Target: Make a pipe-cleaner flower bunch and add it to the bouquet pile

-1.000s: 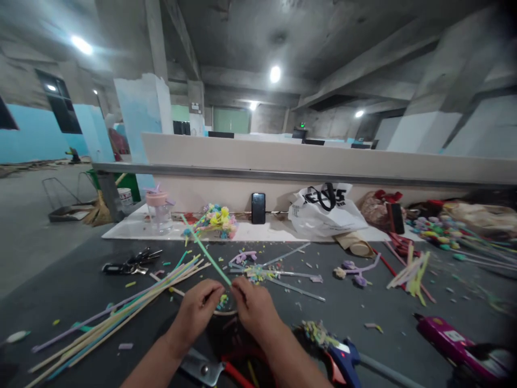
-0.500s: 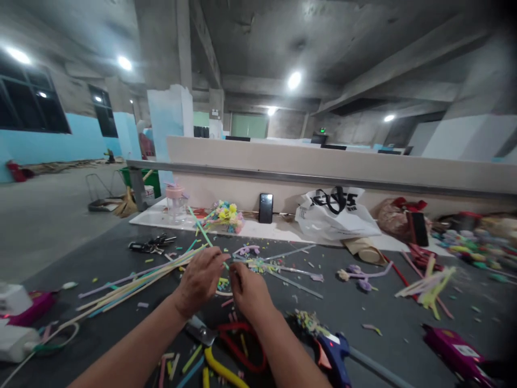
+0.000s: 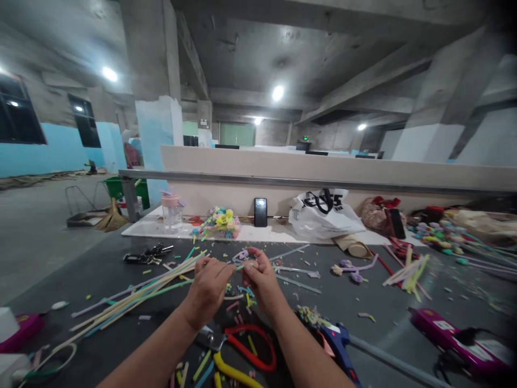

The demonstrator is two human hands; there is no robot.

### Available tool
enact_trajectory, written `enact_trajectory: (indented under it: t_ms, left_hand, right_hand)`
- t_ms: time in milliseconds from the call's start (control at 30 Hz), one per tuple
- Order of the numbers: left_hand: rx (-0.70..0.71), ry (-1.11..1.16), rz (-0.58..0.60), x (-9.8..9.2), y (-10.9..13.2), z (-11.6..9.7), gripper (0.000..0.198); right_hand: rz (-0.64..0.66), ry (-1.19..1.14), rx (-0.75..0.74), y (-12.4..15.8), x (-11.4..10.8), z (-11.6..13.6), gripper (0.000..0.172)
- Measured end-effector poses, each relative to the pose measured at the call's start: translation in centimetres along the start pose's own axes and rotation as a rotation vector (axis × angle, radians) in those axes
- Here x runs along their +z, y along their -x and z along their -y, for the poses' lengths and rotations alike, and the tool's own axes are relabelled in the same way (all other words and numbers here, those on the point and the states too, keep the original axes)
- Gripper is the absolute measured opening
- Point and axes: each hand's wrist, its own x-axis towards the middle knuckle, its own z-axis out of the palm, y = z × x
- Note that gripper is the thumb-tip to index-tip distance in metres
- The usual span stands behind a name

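Note:
My left hand (image 3: 209,288) and my right hand (image 3: 260,276) are close together above the middle of the dark table. A thin light-green pipe cleaner (image 3: 242,266) spans the short gap between my fingertips. Both hands pinch it, and its long end seems to run out to the left behind my left hand. Beside my left hand lies a bundle of pastel pipe cleaners (image 3: 137,291). A small purple twisted piece (image 3: 241,255) rests just beyond my fingers. Below my hands is a cutting tool with red and yellow handles (image 3: 254,350).
A blue glue gun (image 3: 338,345) lies right of my forearm, near a magenta device (image 3: 448,339). Keys (image 3: 149,253), a cup (image 3: 171,213), pipe-cleaner flowers (image 3: 222,222), a phone (image 3: 260,212) and a white bag (image 3: 323,215) line the back. Cut scraps are scattered about.
The green pipe cleaner has swung from pointing up and away to lying low toward the left. My right hand has turned, its fingers now raised. The view has shifted slightly.

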Motion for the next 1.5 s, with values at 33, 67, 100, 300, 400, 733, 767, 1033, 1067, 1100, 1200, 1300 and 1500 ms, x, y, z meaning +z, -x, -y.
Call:
enact_trajectory:
  t_ms: [33, 67, 100, 300, 400, 733, 767, 1033, 1067, 1100, 1200, 1300, 1500]
  left_hand:
    - [0.006, -0.004, -0.03, -0.1, 0.1, -0.1, 0.027]
    - [0.011, -0.005, -0.051, -0.1, 0.1, -0.2, 0.026]
    - [0.017, -0.001, -0.061, -0.2, 0.2, -0.3, 0.025]
    - [0.017, 0.007, -0.084, 0.1, 0.2, 0.1, 0.025]
    - [0.012, -0.018, -0.091, 0.2, 0.2, 0.7, 0.027]
    - [0.071, 0.099, 0.078, 1.4, 0.7, 0.5, 0.032]
    - [0.079, 0.106, 0.085, 1.3, 0.7, 0.6, 0.034]
    - [-0.079, 0.016, -0.025, 0.8, 0.2, 1.4, 0.04]
    - [-0.102, 0.004, -0.051, 0.8, 0.2, 1.4, 0.039]
    - [-0.115, 0.004, -0.073, 0.9, 0.2, 1.4, 0.038]
    - [-0.137, 0.083, -0.106, 1.2, 0.3, 1.5, 0.034]
    - [-0.156, 0.208, -0.095, 1.4, 0.5, 1.5, 0.039]
    - [-0.328, 0.499, 0.039, 2.0, 0.4, 0.8, 0.018]
  right_hand:
    - [0.008, -0.076, 0.02, 0.1, 0.3, 0.0, 0.033]
    - [0.016, -0.144, 0.041, 0.3, 0.6, 0.0, 0.032]
    - [0.023, -0.205, 0.063, 0.4, 0.9, -0.1, 0.029]
    - [-0.118, -0.52, 0.082, -0.1, -0.3, 0.7, 0.024]
    - [-0.218, -0.629, 0.023, -0.8, -1.9, 1.9, 0.025]
    - [-0.099, -0.64, -0.031, 0.3, -1.2, 5.5, 0.014]
    - [-0.075, -0.604, -0.093, 0.6, -1.4, 6.6, 0.013]
    - [-0.182, 0.376, -0.965, 4.0, -1.4, 14.1, 0.018]
    - [-0.125, 0.572, -0.993, 3.9, -1.2, 13.9, 0.023]
    - [-0.047, 0.742, -0.981, 3.5, -1.0, 13.4, 0.027]
    - [0.138, 1.1, -0.825, 1.6, -0.7, 10.0, 0.024]
    - [0.167, 1.335, -0.647, 0.2, -0.5, 6.1, 0.02]
    - [0.238, 1.411, -0.532, 0.7, -0.1, 3.3, 0.015]
